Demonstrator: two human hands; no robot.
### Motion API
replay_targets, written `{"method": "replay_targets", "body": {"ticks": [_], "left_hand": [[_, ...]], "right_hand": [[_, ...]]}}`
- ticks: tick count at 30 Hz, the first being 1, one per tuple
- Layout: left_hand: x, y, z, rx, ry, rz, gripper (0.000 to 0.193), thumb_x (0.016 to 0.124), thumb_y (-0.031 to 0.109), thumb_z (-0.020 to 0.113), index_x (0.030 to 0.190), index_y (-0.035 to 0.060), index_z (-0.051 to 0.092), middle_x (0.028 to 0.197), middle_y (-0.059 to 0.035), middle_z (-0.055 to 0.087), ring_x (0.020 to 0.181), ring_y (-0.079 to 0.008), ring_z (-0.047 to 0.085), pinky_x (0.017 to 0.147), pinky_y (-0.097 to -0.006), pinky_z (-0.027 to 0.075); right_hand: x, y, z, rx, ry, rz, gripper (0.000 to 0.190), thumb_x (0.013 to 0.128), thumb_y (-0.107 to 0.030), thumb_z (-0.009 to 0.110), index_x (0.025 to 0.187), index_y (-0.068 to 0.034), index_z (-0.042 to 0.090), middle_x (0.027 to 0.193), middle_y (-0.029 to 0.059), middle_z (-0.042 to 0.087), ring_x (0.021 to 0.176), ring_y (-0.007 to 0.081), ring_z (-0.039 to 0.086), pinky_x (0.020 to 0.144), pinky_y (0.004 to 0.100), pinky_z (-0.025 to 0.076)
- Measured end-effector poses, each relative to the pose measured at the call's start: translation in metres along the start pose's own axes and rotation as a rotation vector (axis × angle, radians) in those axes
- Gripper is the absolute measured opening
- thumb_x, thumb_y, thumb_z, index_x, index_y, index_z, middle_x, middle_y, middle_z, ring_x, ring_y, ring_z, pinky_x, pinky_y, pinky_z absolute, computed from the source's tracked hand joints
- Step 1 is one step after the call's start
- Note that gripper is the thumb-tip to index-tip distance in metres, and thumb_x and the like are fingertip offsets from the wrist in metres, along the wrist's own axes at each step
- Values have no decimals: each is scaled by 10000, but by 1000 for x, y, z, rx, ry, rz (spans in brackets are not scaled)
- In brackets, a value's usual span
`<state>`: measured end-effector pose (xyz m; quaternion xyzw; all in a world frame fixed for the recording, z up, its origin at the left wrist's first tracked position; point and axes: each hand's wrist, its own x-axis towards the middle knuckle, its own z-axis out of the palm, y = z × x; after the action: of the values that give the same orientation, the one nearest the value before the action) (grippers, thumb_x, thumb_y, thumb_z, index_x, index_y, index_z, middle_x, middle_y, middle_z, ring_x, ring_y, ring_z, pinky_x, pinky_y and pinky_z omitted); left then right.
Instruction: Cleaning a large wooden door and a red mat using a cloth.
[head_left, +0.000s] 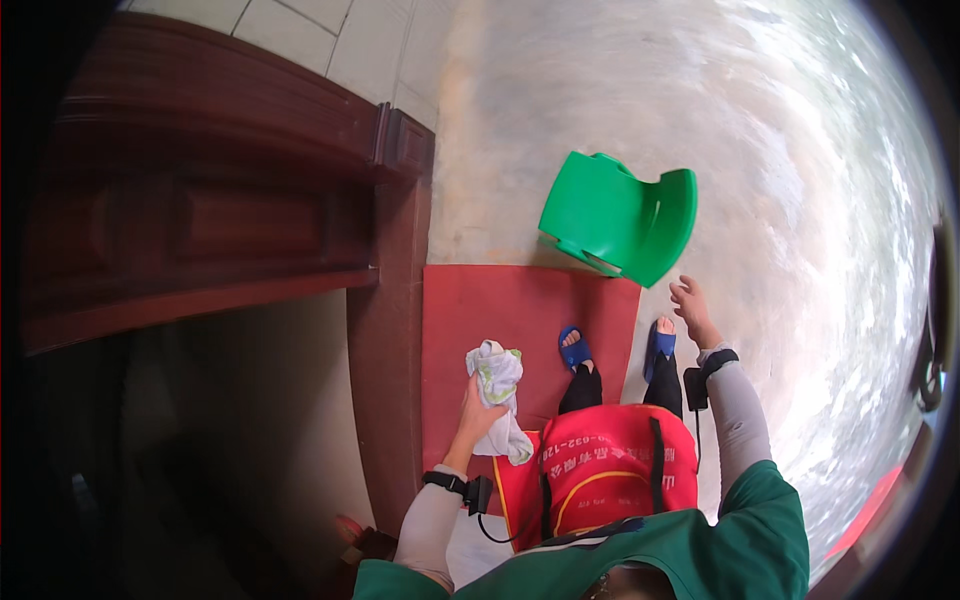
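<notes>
A crumpled white cloth (497, 375) with green markings hangs from my left hand (478, 412), whose fingers are closed around it. It hangs beside the red apron (615, 465) I wear, which bears writing. My right hand (691, 306) is raised on the other side, fingers apart and holding nothing. Just beyond its fingertips stands a small green plastic chair (611, 214), its curved backrest on the side towards my right hand. From this angle I cannot tell whether the fingers touch the backrest; a narrow gap seems to show. Most of the chair's legs are hidden under the seat.
A red mat (487, 315) lies under my left foot, in a blue slipper (574, 351). My other foot stands on the concrete floor (517, 90). On the left are a dark red wooden door (247, 217) and its frame (394, 337), with a dim doorway below.
</notes>
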<state>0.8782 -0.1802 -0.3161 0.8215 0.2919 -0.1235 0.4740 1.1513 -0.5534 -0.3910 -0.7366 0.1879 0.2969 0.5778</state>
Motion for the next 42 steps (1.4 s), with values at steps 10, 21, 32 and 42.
{"method": "replay_targets", "body": {"ticks": [10, 21, 32, 42], "left_hand": [[-81, -50, 54, -295, 78, -344, 935, 598, 169, 758, 1359, 37, 230, 1271, -191, 433, 1183, -281, 429, 962, -351, 365], [-81, -65, 119, -134, 119, -289, 875, 648, 114, 737, 1348, 17, 220, 1266, -143, 430, 1183, -222, 420, 977, -327, 347], [-62, -115, 159, -56, -50, -249, 793, 660, 86, 736, 1290, 9, 260, 1180, -159, 496, 1118, -252, 497, 915, -364, 407], [-23, -138, 203, -249, -146, -377, 843, 604, 140, 784, 1287, 4, 310, 1209, -194, 435, 1121, -310, 477, 911, -373, 417]], "right_hand": [[80, 9, 27, 804, -154, 109, 363, 845, -130, 548, 1180, -22, 459, 1121, 110, 547, 1009, 251, 545, 879, 410, 454], [208, -14, 0, 714, -180, -80, 255, 738, -55, 528, 985, 2, 503, 860, 58, 541, 787, 189, 540, 725, 350, 484], [213, 87, 39, 796, -298, -239, 540, 916, -409, 449, 1348, -116, 311, 1290, 107, 460, 1155, 221, 476, 950, 386, 388], [232, 420, 98, -297, 66, 356, 729, 773, -405, 659, 1276, 44, 381, 1038, 138, 580, 906, 201, 548, 763, 312, 447]]}}
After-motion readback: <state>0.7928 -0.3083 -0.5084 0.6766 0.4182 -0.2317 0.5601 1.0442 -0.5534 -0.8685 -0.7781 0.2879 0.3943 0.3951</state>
